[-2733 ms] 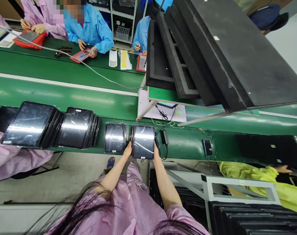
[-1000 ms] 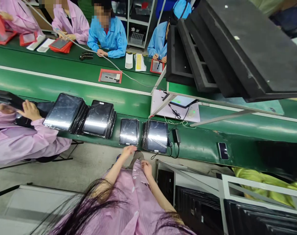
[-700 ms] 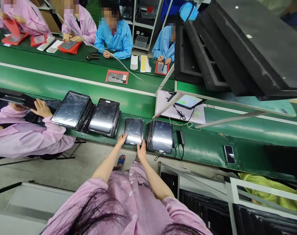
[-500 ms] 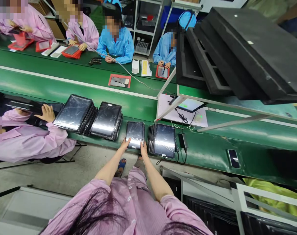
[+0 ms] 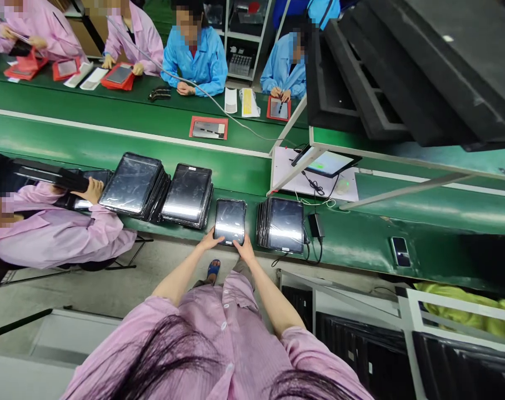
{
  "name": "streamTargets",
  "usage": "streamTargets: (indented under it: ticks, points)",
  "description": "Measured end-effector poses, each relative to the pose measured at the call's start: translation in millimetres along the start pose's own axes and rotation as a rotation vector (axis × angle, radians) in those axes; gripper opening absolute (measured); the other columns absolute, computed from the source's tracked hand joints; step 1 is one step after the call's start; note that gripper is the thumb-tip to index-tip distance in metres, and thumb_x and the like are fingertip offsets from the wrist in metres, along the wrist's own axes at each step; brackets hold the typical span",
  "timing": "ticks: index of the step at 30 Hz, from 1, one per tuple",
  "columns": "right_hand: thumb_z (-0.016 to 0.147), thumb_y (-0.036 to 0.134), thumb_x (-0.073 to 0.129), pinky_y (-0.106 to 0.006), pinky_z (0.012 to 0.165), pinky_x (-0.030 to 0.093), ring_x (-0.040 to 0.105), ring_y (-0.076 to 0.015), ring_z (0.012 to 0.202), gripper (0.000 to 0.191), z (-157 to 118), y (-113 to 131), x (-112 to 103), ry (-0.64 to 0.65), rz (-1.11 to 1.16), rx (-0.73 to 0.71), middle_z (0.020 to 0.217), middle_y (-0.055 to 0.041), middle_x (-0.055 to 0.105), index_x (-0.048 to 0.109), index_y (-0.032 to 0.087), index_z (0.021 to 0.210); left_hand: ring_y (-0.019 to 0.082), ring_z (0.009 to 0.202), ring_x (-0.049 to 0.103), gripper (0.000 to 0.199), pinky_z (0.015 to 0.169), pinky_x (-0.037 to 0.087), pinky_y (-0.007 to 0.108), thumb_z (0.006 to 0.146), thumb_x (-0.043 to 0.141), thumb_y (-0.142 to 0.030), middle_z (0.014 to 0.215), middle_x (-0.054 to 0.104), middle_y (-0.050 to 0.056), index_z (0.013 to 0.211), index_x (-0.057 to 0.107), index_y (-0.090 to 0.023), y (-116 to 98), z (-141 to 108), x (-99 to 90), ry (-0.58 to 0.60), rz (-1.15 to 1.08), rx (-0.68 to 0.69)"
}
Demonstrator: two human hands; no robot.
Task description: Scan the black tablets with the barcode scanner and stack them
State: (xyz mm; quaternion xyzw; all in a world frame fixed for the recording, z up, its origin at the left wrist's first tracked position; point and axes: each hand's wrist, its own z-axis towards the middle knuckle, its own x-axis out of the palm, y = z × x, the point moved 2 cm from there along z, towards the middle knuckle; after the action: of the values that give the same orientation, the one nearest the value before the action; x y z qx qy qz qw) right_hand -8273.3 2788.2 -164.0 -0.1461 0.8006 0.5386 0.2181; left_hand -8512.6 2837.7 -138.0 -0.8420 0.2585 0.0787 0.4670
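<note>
Between my hands is a dark glossy tablet in clear wrap, with a small white label at its near edge. My left hand grips its near left corner, the thumb lying over the edge. At the near right corner my right hand holds it the same way. The fingers under the tablet are hidden. Just right of it stands a stack of wrapped tablets. To the left are another stack and a taller, wider stack.
At the left a co-worker in pink handles a dark flat device. A black adapter, a phone and a lit screen are to the right. Black foam trays lie on a raised shelf. Several people sit across the green bench.
My hands have shifted toward the tablet's near corners, the right thumb now over its front edge. The view has tilted slightly. The co-worker at left has lifted the dark device.
</note>
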Motion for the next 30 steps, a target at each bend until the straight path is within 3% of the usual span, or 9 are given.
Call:
streamTargets:
  ticks: [3, 6, 10, 14, 19, 25, 30]
  points:
    - [0.077, 0.030, 0.092, -0.046, 0.131, 0.046, 0.056, -0.0350, 0.158, 0.104, -5.3, 7.5, -2.5, -0.004, -0.052, -0.096, 0.168, -0.0247, 0.057, 0.045, 0.013, 0.168, 0.037, 0.148, 0.066, 0.117, 0.126, 0.051, 0.045, 0.071, 0.105, -0.026, 0.160, 0.068, 0.020, 0.171, 0.047, -0.019, 0.0, -8.7, -1.1, 0.052, 0.146, 0.156]
    - [0.073, 0.023, 0.094, -0.045, 0.125, 0.051, 0.064, -0.0345, 0.150, 0.100, -3.8, 13.3, -3.9, -0.011, -0.105, -0.070, 0.159, -0.0224, 0.065, 0.049, 0.015, 0.162, 0.035, 0.149, 0.065, 0.104, 0.126, 0.050, 0.042, 0.071, 0.101, -0.013, 0.162, 0.066, 0.020, 0.163, 0.054, -0.018, -8.8, -10.2, -3.1, -0.012, 0.300, 0.186]
    - [0.079, 0.026, 0.096, -0.043, 0.111, 0.059, 0.077, -0.0333, 0.128, 0.085, 6.3, 19.5, -9.9, -0.004, -0.204, 0.057, 0.138, -0.0172, 0.079, 0.055, 0.020, 0.153, 0.036, 0.140, 0.071, 0.083, 0.117, 0.054, 0.038, 0.083, 0.097, -0.018, 0.154, 0.073, 0.020, 0.157, 0.062, -0.020, -25.0, -0.9, -6.9, -0.027, 0.416, 0.148]
    - [0.084, 0.034, 0.097, -0.040, 0.104, 0.059, 0.080, -0.0335, 0.120, 0.075, 13.2, 24.6, -15.1, 0.025, -0.289, 0.112, 0.131, -0.0184, 0.082, 0.058, 0.020, 0.146, 0.036, 0.131, 0.076, 0.083, 0.113, 0.055, 0.038, 0.085, 0.098, -0.030, 0.138, 0.081, 0.019, 0.159, 0.062, -0.022, -31.9, 10.7, -10.8, -0.016, 0.483, 0.080]
    - [0.088, 0.030, 0.091, -0.041, 0.108, 0.058, 0.074, -0.0326, 0.131, 0.071, 11.0, 29.0, -14.8, 0.001, -0.309, 0.032, 0.145, -0.0179, 0.076, 0.057, 0.020, 0.149, 0.035, 0.131, 0.075, 0.080, 0.116, 0.053, 0.037, 0.084, 0.101, -0.044, 0.137, 0.081, 0.021, 0.152, 0.067, -0.020, -29.2, 12.3, -9.5, -0.050, 0.491, 0.067]
    - [0.088, 0.027, 0.089, -0.043, 0.115, 0.055, 0.070, -0.0346, 0.138, 0.080, 15.5, 35.4, -17.3, -0.007, -0.299, -0.064, 0.154, -0.0200, 0.069, 0.054, 0.019, 0.160, 0.034, 0.131, 0.074, 0.060, 0.113, 0.053, 0.036, 0.094, 0.092, -0.033, 0.138, 0.080, 0.021, 0.147, 0.070, -0.018, -27.1, 6.9, -10.4, -0.066, 0.509, 0.069]
    - [0.091, 0.026, 0.085, -0.042, 0.116, 0.054, 0.068, -0.0336, 0.137, 0.082, 20.2, 35.0, -16.0, 0.026, -0.329, -0.073, 0.156, -0.0199, 0.067, 0.050, 0.017, 0.164, 0.033, 0.131, 0.075, 0.054, 0.110, 0.054, 0.035, 0.097, 0.087, -0.029, 0.140, 0.080, 0.021, 0.147, 0.068, -0.016, -26.6, -0.3, -8.5, -0.069, 0.491, 0.077]
